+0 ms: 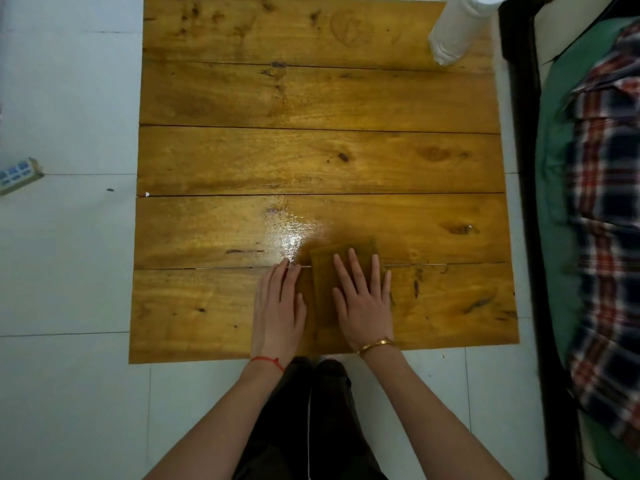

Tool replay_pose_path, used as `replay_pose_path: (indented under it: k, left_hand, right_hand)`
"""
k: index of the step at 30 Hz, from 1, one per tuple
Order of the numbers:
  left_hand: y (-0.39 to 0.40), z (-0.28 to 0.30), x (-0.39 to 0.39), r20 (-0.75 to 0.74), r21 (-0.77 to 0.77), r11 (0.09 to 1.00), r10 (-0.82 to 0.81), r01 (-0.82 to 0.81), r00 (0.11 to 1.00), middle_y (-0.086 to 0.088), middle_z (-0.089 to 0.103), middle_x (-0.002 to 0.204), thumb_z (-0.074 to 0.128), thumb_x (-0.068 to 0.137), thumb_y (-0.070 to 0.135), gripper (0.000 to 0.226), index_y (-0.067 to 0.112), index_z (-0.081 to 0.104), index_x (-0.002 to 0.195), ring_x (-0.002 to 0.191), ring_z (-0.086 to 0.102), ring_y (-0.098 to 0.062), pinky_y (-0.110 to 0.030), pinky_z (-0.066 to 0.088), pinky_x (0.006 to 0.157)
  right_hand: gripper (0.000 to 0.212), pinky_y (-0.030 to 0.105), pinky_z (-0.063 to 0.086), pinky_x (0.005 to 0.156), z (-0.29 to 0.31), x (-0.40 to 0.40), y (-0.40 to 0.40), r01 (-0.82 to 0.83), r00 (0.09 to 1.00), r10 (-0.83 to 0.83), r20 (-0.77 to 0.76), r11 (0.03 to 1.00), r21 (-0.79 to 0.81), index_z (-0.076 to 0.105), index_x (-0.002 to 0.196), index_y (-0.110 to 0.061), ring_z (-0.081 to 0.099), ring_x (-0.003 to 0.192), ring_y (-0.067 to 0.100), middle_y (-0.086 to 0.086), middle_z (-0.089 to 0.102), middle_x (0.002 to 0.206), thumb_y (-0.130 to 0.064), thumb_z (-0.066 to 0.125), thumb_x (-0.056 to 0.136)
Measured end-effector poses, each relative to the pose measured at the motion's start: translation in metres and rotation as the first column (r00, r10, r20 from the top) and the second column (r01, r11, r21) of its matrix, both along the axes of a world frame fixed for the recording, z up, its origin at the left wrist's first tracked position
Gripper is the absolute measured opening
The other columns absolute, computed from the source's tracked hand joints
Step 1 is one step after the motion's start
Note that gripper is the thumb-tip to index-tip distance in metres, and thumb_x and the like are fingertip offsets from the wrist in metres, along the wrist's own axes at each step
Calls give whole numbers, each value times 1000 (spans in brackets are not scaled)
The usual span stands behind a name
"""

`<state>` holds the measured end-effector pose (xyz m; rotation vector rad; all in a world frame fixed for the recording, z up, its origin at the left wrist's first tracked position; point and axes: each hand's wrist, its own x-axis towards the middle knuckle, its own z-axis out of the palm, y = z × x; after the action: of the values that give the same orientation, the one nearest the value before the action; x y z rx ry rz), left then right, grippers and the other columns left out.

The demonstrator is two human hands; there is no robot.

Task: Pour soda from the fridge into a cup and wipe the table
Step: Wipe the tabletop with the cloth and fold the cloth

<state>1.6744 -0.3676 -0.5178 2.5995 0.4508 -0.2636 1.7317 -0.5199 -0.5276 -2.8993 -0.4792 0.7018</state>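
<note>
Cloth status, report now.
Right hand flat on cloth, left hand flat on table beside it. Wet sheen left of cloth. White cup far right corner, clear.

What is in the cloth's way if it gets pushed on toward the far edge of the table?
Nothing visible. The cloth lies under the right hand, and bare wooden table stretches ahead. The white bottle stands off at the far right corner.

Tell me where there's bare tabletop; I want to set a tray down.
Free: the planks between the white bottle at the far right corner and the cloth. Crowded: the near edge, where the left hand and right hand press flat.
</note>
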Motion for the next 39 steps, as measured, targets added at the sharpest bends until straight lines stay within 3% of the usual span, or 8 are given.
replay_pose_path:
  k: [5, 8, 18, 23, 27, 32, 35, 39]
  left_hand:
    - [-28, 9, -2, -39, -21, 989, 146, -147, 989, 3, 53, 122, 52, 94, 33, 33, 22, 55, 125, 111, 47, -15, -31, 41, 92]
    - [-41, 12, 2, -103, -117, 943, 302, -313, 948, 6, 55, 108, 58, 92, 37, 27, 22, 57, 114, 101, 48, -12, -28, 38, 89]
    - [-54, 13, 16, -220, -179, 826, 495, -534, 840, 7, 59, 71, 76, 80, 28, 21, 19, 59, 88, 74, 60, -16, -42, 54, 78]
    - [-47, 17, 23, -298, -259, 780, 496, -569, 816, 4, 60, 74, 73, 83, 19, 12, 16, 61, 84, 76, 62, -15, -28, 53, 72]
    - [-42, 21, 22, -305, -388, 706, 508, -592, 806, 10, 59, 75, 72, 83, 16, 9, 13, 64, 85, 71, 54, -1, -13, 43, 64]
    - [-33, 32, 21, -516, -543, 382, 550, -748, 656, -4, 66, 91, 69, 85, 24, 16, 11, 68, 96, 91, 62, -20, -36, 55, 87]
    - [-26, 48, 17, -642, -603, 112, 520, -790, 564, -15, 66, 109, 67, 87, 22, 17, 8, 66, 97, 105, 62, -27, -44, 56, 91]
    - [-17, 85, 4, -678, -650, -102, 524, -753, 515, -12, 63, 95, 63, 90, 14, 7, 7, 62, 92, 92, 61, -20, -29, 54, 73]
  right_hand:
    - [53, 49, 19, 119, 17, 13, -27, 127, 988, -132, 84, 990, 69, 34, 148, -19, 22, 145, 35, 5, 30, 156, -41, 34, 99]
    - [37, 39, 48, 94, 25, 18, -43, 361, 925, -373, 69, 922, 139, 55, 123, -11, 54, 111, 26, 9, 58, 119, -33, 53, 93]
    - [31, 27, 41, 70, 38, 26, -33, 807, 560, -761, -327, 591, 6, 63, 101, -9, 61, 96, 24, 8, 63, 97, -33, 71, 83]
    - [11, 28, 43, 69, 38, 30, -34, 851, 473, -746, -468, 525, 23, 65, 87, -14, 53, 80, 17, 5, 60, 86, -24, 68, 83]
    - [13, 28, 40, 70, 47, 30, -37, 956, 273, -711, -648, 275, 101, 63, 94, -12, 49, 74, 13, 0, 56, 81, -20, 67, 84]
    - [5, 33, 47, 63, 65, 29, -34, 999, -44, -494, -869, -36, -30, 61, 85, -9, 58, 73, 24, 12, 61, 84, -13, 64, 83]
    - [15, 33, 47, 66, 84, 27, -30, 999, -48, -365, -930, -23, -43, 58, 79, -9, 58, 70, 22, 9, 61, 74, -9, 52, 92]
    - [17, 30, 48, 70, 116, 22, -26, 998, -70, -283, -957, -21, -67, 57, 84, -9, 58, 76, 21, 10, 60, 83, -4, 46, 95]
